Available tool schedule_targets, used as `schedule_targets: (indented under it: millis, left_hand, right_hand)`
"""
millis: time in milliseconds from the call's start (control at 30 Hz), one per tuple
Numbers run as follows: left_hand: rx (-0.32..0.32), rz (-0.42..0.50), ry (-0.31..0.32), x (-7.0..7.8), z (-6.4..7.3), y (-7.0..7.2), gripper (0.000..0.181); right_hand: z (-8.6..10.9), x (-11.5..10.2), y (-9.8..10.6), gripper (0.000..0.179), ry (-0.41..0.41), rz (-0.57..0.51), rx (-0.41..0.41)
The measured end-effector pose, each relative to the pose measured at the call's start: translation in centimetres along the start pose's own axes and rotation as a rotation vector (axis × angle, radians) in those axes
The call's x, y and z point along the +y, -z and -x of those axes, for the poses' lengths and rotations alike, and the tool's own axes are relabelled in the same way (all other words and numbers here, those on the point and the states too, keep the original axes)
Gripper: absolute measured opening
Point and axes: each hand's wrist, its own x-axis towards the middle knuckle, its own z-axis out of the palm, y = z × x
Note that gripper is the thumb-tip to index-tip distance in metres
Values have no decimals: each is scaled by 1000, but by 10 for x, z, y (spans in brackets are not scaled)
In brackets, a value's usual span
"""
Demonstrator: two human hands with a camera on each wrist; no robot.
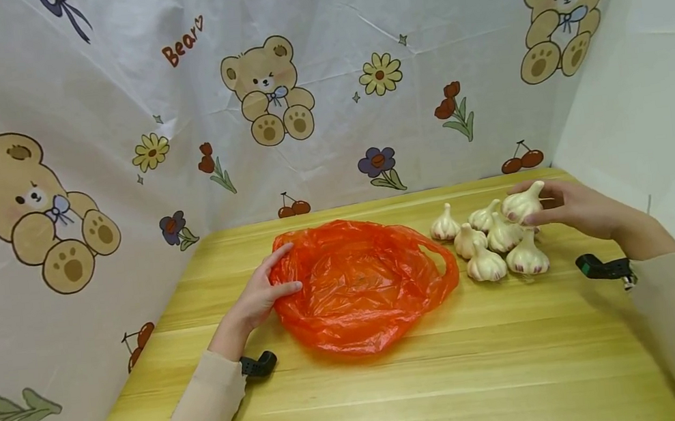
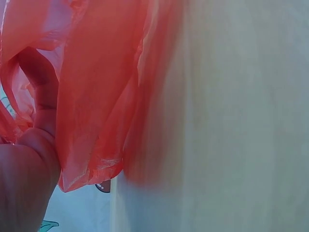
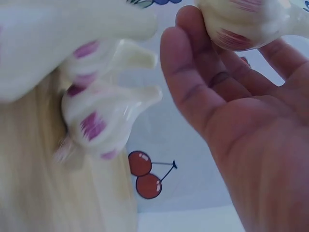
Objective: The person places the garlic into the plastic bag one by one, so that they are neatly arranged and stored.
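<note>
A thin red plastic bag (image 1: 357,284) lies spread on the wooden table, its mouth facing up and a loop handle (image 1: 447,264) out to the right. My left hand (image 1: 257,301) holds the bag's left rim between thumb and fingers; in the left wrist view, red film (image 2: 99,87) hangs beside the thumb (image 2: 43,92). With its fingertips, my right hand (image 1: 584,208) pinches a garlic bulb (image 1: 521,206), raised over a group of bulbs. Several white garlic bulbs (image 1: 487,265) with purplish marks stand close together right of the bag. The right wrist view shows the held bulb (image 3: 241,21) at the fingers.
The wooden table (image 1: 431,393) meets a white cloth (image 1: 328,5) printed with bears and flowers at the back and left. A plain white wall (image 1: 643,116) rises on the right. Each wrist wears a small black camera, one near the bag (image 1: 259,365).
</note>
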Motion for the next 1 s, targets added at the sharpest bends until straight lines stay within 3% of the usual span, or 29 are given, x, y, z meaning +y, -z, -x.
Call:
schedule_targets:
  millis: [233, 467, 733, 1000]
  left_hand:
    - [5, -1, 0, 2, 1, 0, 85]
    - [10, 7, 6, 2, 1, -2, 86]
    - [-1, 11, 1, 0, 2, -2, 88]
    - [-5, 15, 5, 0, 2, -2, 88]
  right_hand:
    - [-13, -16, -7, 46, 28, 51, 38]
    - [-24, -31, -19, 47, -45, 181, 25]
    - [-42, -43, -35, 52, -19, -70, -73]
    - [-59, -53, -52, 49, 6, -168, -92]
